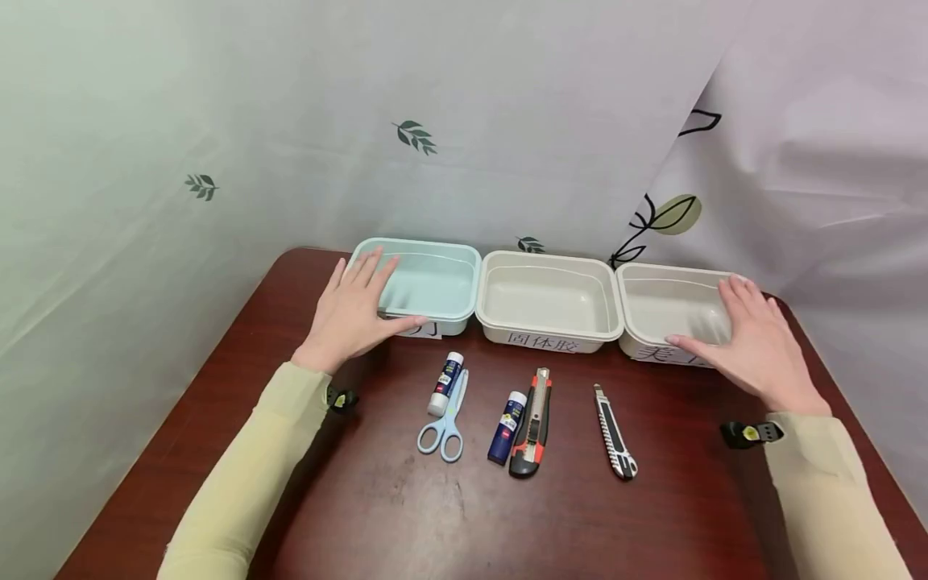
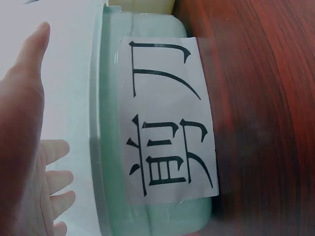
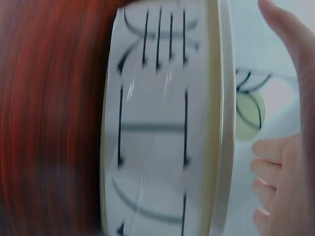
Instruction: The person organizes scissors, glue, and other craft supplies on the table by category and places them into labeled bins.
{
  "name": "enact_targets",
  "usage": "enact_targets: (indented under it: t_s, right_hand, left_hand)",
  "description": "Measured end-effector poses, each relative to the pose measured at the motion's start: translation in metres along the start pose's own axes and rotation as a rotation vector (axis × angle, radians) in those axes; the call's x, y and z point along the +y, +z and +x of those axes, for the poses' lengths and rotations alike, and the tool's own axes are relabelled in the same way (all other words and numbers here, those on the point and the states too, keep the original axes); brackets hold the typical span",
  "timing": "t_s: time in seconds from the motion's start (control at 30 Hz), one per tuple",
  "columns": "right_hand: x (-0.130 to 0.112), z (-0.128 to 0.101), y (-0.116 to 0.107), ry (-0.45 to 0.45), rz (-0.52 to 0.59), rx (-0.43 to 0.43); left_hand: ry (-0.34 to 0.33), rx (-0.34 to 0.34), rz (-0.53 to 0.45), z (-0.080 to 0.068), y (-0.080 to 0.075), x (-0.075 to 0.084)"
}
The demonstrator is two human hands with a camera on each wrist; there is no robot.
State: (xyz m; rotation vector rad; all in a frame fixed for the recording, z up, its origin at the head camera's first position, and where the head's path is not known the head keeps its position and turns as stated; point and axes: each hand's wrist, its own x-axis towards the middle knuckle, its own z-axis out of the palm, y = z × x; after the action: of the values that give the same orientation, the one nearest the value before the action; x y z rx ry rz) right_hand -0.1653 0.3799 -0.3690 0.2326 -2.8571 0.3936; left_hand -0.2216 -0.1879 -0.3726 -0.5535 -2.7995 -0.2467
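My left hand point(image 1: 355, 310) is spread with straight fingers over the left side of a light blue bin point(image 1: 438, 286). Its thumb reaches along the front rim, above a paper label point(image 2: 167, 118). On the other side, my right hand point(image 1: 761, 350) spreads over the right end of a beige bin point(image 1: 670, 294), thumb near the front rim. Neither hand holds anything. Before the bins lie blue scissors point(image 1: 450, 412) against a glue stick point(image 1: 445, 383), a second glue stick point(image 1: 507, 428) beside a red-and-black utility knife point(image 1: 532, 423), and a white-and-black utility knife point(image 1: 615, 431).
Between the two outer bins stands another beige bin point(image 1: 547, 300) with a labelled front, all in one row at the back of the dark red wooden table point(image 1: 406, 524). Behind them hangs a pale curtain point(image 1: 290, 121) with leaf prints.
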Motion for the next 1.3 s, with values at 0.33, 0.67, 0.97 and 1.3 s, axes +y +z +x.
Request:
enact_targets:
  t_s: [0.33,0.67,0.97,1.3]
  right_hand:
    - [0.051,-0.013,-0.003,0.133,0.010,-0.078]
    - [0.063,-0.018,0.008,0.117,0.030,-0.128]
    - [0.063,-0.019,0.012,0.102,0.041,-0.107]
    - [0.050,-0.016,0.018,0.100,0.060,-0.083]
  left_hand:
    - [-0.003,0.046,-0.033,-0.023,-0.007,-0.010]
    - [-0.140,0.064,-0.127,-0.066,-0.019,-0.026]
    - [-0.243,0.011,-0.160,-0.098,-0.013,-0.046]
    - [-0.226,-0.028,-0.212,-0.104,-0.003,-0.032]
